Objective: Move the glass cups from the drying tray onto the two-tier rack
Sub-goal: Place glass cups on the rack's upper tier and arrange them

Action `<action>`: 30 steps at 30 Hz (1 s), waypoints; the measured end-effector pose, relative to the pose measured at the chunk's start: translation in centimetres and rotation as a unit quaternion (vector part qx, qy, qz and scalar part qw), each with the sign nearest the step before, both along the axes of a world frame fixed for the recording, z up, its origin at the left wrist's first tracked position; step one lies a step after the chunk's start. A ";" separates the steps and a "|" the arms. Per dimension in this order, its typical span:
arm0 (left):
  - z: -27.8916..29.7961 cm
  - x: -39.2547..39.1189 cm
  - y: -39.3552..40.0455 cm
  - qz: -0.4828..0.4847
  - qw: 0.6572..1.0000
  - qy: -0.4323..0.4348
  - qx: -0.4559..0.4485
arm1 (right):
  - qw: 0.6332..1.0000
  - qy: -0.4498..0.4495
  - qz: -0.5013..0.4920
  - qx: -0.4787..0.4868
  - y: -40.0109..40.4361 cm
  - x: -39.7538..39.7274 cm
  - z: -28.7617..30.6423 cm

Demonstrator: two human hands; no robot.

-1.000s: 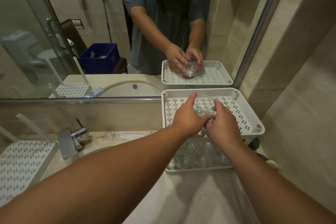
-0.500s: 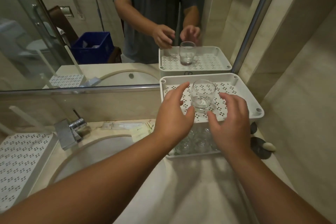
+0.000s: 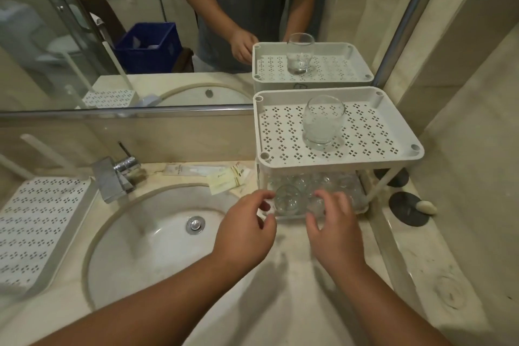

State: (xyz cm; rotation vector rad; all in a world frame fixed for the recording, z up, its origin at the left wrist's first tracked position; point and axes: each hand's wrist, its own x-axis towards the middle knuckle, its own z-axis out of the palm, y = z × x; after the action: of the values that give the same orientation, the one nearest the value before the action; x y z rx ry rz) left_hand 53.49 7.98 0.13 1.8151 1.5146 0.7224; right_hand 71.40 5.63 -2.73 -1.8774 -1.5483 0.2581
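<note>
One glass cup (image 3: 323,122) stands on the rack's top tier (image 3: 280,132) (upright); both hands' fingers (image 3: 259,205) apart, empty

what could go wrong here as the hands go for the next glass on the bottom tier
1. The glasses on the lower tier are packed close together, so lifting the front glass may knock its neighbours.
2. The upper tier hangs right over them; a glass raised too steeply could strike its edge.
3. The left hand and right hand hover with fingers loosely curled and nothing gripped; clear glass could slip from a loose hold onto the stone counter.
</note>
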 end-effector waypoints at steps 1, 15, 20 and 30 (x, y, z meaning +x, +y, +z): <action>-0.7 0.1 -0.2 0.004 1.000 0.003 -0.030 | 0.999 -0.023 0.019 -0.041 0.1 -0.1 -0.6; -3.8 -0.1 -0.8 0.053 0.979 0.024 -0.193 | 0.960 -0.142 0.140 -0.197 5.6 -1.4 -5.3; -4.3 -0.7 -1.1 0.097 0.964 -0.036 -0.245 | 0.954 -0.134 0.131 -0.232 6.9 -1.5 -5.5; -5.0 -0.5 -0.8 0.093 0.954 -0.065 -0.276 | 0.953 -0.175 0.105 -0.223 6.6 -1.8 -5.8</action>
State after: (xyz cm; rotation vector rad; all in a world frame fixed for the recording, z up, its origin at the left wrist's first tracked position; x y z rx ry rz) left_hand 53.02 7.18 -4.82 1.1997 1.6122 0.4290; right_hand 69.61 12.24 -8.50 -2.1884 -2.0745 0.4156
